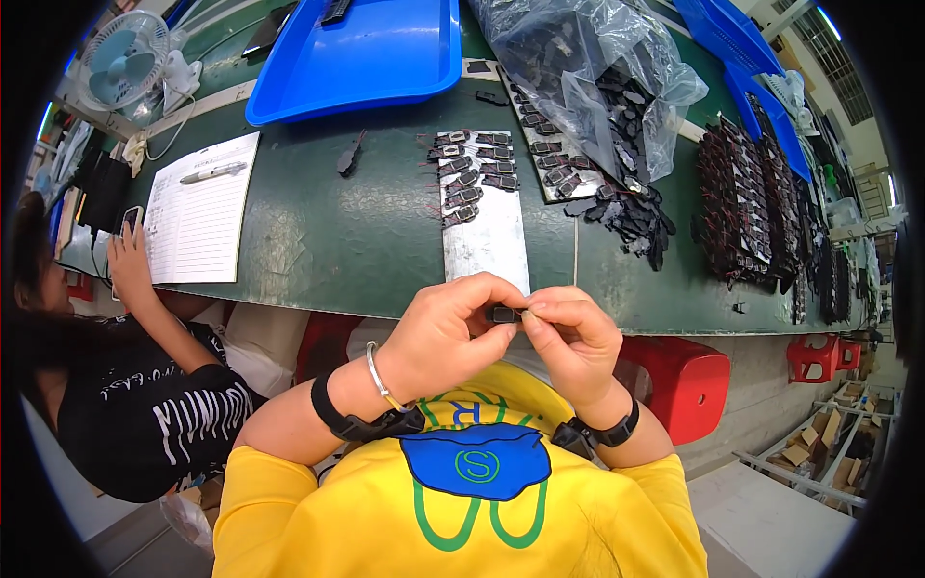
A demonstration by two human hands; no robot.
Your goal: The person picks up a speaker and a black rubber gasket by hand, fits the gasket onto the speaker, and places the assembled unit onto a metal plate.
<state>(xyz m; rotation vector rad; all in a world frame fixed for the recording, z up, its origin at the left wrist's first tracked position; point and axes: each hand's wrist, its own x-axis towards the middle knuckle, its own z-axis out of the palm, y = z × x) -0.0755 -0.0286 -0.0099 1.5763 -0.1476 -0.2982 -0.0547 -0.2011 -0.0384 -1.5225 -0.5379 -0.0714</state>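
Note:
Just in front of the table's near edge, my left hand (451, 328) grips a small black part with a metallic face (504, 315), which looks like a tiny speaker module. My right hand (570, 337) pinches at the same part's right end, thumb against forefinger; any thin wire there is too small to make out. Beyond my hands lies a white strip board (485, 246) with similar wired modules (469, 196) set in two columns on its far half. A lone module (349, 159) rests on the green table to the left of the board.
A blue tray (364, 96) stands at the back. Loose black parts (631, 223) spill from a clear plastic bag (578, 67). Stacked modules (737, 207) fill the right. At left are a notebook (207, 231) with a pen (214, 172), and a seated person (145, 385) holding a phone.

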